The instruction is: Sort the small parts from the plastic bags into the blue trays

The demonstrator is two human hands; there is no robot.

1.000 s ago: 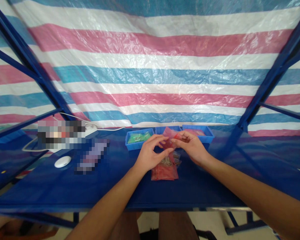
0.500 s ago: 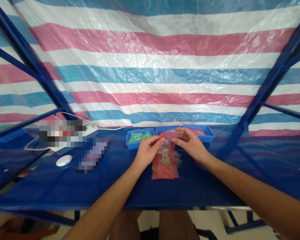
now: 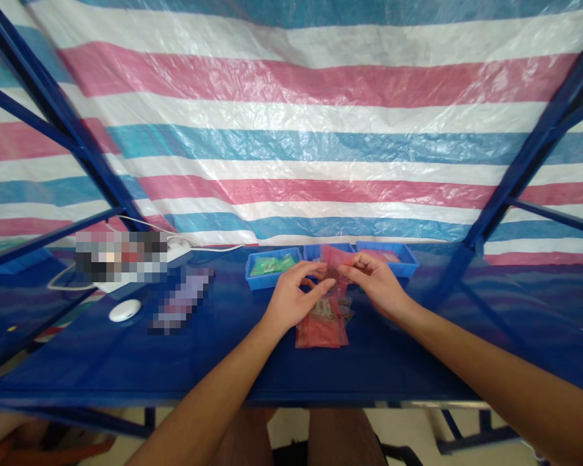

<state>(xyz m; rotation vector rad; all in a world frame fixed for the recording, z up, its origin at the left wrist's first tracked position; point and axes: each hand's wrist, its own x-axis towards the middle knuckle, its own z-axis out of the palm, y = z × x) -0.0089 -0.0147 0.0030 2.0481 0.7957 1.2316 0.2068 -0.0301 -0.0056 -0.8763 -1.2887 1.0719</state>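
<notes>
A translucent red plastic bag (image 3: 337,257) is raised above the table, its edge pinched between the thumb and fingers of my right hand (image 3: 376,281). Close on its left side, my left hand (image 3: 291,294) has thumb and fingers apart; the fingertips are near the bag, and whether they touch it I cannot tell. Below both hands lies a small pile of red bags (image 3: 322,331) on the blue table. On top of the pile is a clear bag (image 3: 328,309) with small metallic-looking pieces inside, partly covered by the raised bag and my left thumb.
Behind my hands stand a blue bin with green packets (image 3: 272,265), a middle blue bin (image 3: 313,250) partly hidden, and a right blue bin (image 3: 408,260) with pinkish bags. Leftward are a white oval object (image 3: 125,310), a blurred-out item (image 3: 182,301) and white cables (image 3: 214,249).
My left hand has loosened its pinch and spread its fingers. The red bag has tilted up and right in my right hand, whose fingers have closed on it.
</notes>
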